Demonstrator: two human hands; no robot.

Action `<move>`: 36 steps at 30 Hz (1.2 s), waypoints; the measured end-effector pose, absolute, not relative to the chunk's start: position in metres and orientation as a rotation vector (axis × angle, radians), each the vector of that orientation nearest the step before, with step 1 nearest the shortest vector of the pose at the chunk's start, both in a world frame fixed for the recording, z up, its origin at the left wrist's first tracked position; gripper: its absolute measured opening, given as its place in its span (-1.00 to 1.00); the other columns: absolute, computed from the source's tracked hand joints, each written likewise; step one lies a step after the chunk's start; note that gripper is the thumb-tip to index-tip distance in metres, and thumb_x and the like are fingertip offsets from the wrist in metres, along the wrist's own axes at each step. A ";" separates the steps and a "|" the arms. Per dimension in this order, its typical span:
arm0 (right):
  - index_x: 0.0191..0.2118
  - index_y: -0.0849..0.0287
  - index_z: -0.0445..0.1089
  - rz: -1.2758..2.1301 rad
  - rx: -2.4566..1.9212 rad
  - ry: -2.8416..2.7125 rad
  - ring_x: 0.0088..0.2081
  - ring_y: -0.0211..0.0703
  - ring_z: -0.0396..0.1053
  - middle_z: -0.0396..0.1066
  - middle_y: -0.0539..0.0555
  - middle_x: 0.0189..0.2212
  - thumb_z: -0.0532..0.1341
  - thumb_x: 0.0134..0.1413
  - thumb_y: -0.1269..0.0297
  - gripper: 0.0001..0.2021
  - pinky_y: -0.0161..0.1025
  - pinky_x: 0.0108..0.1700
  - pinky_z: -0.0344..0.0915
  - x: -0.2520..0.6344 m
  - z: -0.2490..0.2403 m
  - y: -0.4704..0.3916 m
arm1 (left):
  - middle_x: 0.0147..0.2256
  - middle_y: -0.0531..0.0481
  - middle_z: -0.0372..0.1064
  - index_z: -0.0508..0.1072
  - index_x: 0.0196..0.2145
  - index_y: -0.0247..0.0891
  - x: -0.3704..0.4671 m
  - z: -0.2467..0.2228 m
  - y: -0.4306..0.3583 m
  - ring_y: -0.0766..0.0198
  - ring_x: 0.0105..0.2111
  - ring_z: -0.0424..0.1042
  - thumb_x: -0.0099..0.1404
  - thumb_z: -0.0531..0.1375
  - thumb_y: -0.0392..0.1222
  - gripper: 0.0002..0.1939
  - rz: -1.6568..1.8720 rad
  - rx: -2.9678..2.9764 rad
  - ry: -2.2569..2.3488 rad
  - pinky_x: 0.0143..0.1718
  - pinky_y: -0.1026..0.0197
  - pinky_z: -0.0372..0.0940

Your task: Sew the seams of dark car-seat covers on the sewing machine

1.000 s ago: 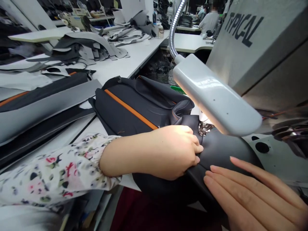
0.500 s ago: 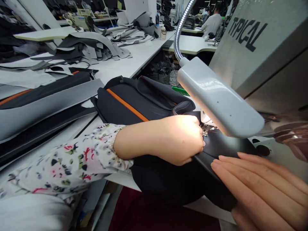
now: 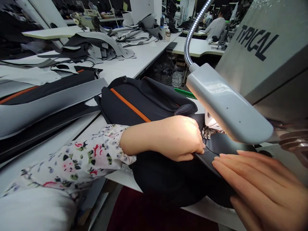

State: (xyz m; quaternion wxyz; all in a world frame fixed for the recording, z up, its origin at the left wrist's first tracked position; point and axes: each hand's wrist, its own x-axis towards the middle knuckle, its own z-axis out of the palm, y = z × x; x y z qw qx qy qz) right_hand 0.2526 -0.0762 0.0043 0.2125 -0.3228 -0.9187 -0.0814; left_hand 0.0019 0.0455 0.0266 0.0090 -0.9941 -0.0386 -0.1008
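Black cover material (image 3: 168, 179) with an orange strip (image 3: 130, 104) lies across the sewing table and under the presser foot (image 3: 207, 132) of a sewing machine (image 3: 260, 41). My left hand (image 3: 180, 138) is closed on the edge of the black material, just left of the foot; its fingertips point down and are partly hidden. Flat on the material, right of the foot and nearer to me, my right hand (image 3: 260, 183) has its fingers stretched out. A white lamp (image 3: 228, 106) on a bendy metal neck lights the spot from above.
Grey and black cut pieces (image 3: 96, 45) are heaped on the table at the back left. Long grey and black strips (image 3: 53, 99) lie at the left. A bottle (image 3: 167, 34) stands farther back, and a person in white (image 3: 216, 28) sits in the distance.
The whole view has shifted slightly, so most things appear farther right. My left hand sits slightly lower and farther left relative to the presser foot, which shows more clearly.
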 end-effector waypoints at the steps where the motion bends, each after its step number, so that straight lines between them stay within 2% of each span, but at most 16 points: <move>1: 0.12 0.27 0.40 -0.220 -0.915 -2.553 0.04 -0.02 0.43 0.56 0.14 -0.02 0.08 0.28 0.52 -0.65 0.02 0.24 0.18 0.251 0.005 -0.076 | -0.12 -0.05 0.63 0.66 -0.22 -0.11 0.001 0.025 0.044 0.06 -0.07 0.56 0.31 0.27 -0.23 -0.85 -0.335 -3.098 -0.119 -0.02 0.08 0.37; 7: 0.11 0.18 0.40 -0.154 -1.037 -2.588 0.04 0.00 0.43 0.53 0.11 0.02 0.06 0.28 0.44 -0.65 0.04 0.21 0.16 0.246 0.010 -0.073 | -0.20 -0.06 0.63 0.65 -0.30 -0.18 0.003 0.022 0.038 0.08 -0.21 0.56 0.31 0.31 -0.19 -0.91 -0.310 -3.035 -0.202 -0.14 0.06 0.35; 10: 0.12 0.14 0.39 -0.121 -1.056 -2.592 0.03 0.00 0.43 0.52 0.10 0.03 0.06 0.28 0.45 -0.64 0.04 0.19 0.18 0.245 0.012 -0.070 | -0.30 0.00 0.62 0.63 -0.32 -0.19 0.003 0.021 0.035 0.14 -0.29 0.54 0.32 0.30 -0.22 -0.92 -0.308 -3.032 -0.231 -0.19 0.08 0.33; 14: 0.08 0.12 0.40 -0.093 -1.046 -2.568 0.01 0.00 0.43 0.53 0.10 0.00 0.08 0.28 0.43 -0.68 0.02 0.13 0.22 0.246 0.013 -0.067 | -0.29 -0.02 0.61 0.61 -0.33 -0.24 0.004 0.014 0.030 0.16 -0.29 0.53 0.35 0.24 -0.30 -0.87 -0.391 -3.011 -0.253 -0.27 0.07 0.28; 18: 0.10 0.12 0.40 -0.091 -1.044 -2.562 -0.02 -0.01 0.43 0.53 0.10 -0.03 0.09 0.24 0.48 -0.64 -0.01 0.07 0.24 0.250 0.012 -0.065 | -0.35 -0.04 0.56 0.59 -0.31 -0.26 0.007 0.002 0.026 0.18 -0.34 0.47 0.40 0.16 -0.35 -0.80 -0.454 -2.957 -0.301 -0.24 0.07 0.27; 21: 0.11 0.13 0.40 -0.095 -1.035 -2.573 0.01 -0.02 0.43 0.52 0.10 -0.02 0.09 0.24 0.48 -0.63 -0.02 0.09 0.24 0.254 0.009 -0.062 | -0.32 -0.09 0.57 0.58 -0.31 -0.26 0.011 -0.004 0.022 0.19 -0.34 0.47 0.45 0.12 -0.35 -0.75 -0.500 -2.912 -0.347 -0.20 0.07 0.27; 26: 0.11 0.12 0.42 -0.108 -1.036 -2.538 0.05 -0.03 0.45 0.53 0.10 0.00 0.11 0.27 0.47 -0.65 -0.02 0.09 0.29 0.268 -0.001 -0.055 | -0.40 -0.06 0.52 0.53 -0.40 -0.29 0.023 -0.008 0.011 0.17 -0.36 0.47 0.45 0.14 -0.36 -0.73 -0.595 -2.877 -0.445 -0.22 0.07 0.27; 30: 0.14 0.17 0.44 -0.340 -1.104 -2.559 0.10 0.12 0.44 0.49 0.17 0.13 0.13 0.27 0.40 -0.64 0.10 0.14 0.30 0.275 -0.007 -0.066 | -0.41 -0.07 0.50 0.51 -0.42 -0.30 0.028 -0.010 0.009 0.15 -0.35 0.49 0.42 0.16 -0.37 -0.76 -0.615 -2.909 -0.511 -0.20 0.07 0.28; 32: 0.14 0.23 0.45 -0.518 -0.942 -2.518 0.12 0.14 0.44 0.47 0.20 0.17 0.18 0.24 0.41 -0.63 0.07 0.15 0.29 0.264 -0.015 -0.079 | -0.38 -0.08 0.53 0.52 -0.41 -0.30 0.028 -0.008 0.012 0.11 -0.32 0.51 0.38 0.19 -0.35 -0.81 -0.571 -2.965 -0.513 -0.18 0.04 0.29; 34: 0.09 0.22 0.49 -0.511 -0.723 -2.435 0.09 0.06 0.46 0.53 0.17 0.10 0.22 0.19 0.47 -0.65 -0.01 0.16 0.30 0.239 -0.033 -0.092 | -0.35 -0.09 0.56 0.53 -0.40 -0.28 0.028 -0.003 0.015 0.07 -0.29 0.53 0.36 0.21 -0.30 -0.83 -0.535 -3.015 -0.539 -0.20 0.02 0.29; 36: 0.07 0.18 0.48 -0.334 -0.708 -2.426 0.01 -0.01 0.50 0.58 0.10 -0.03 0.22 0.18 0.46 -0.66 -0.06 0.17 0.33 0.202 -0.063 -0.100 | -0.33 -0.13 0.58 0.55 -0.38 -0.27 0.029 0.004 0.016 0.04 -0.27 0.55 0.38 0.21 -0.27 -0.82 -0.491 -3.028 -0.588 -0.26 0.02 0.27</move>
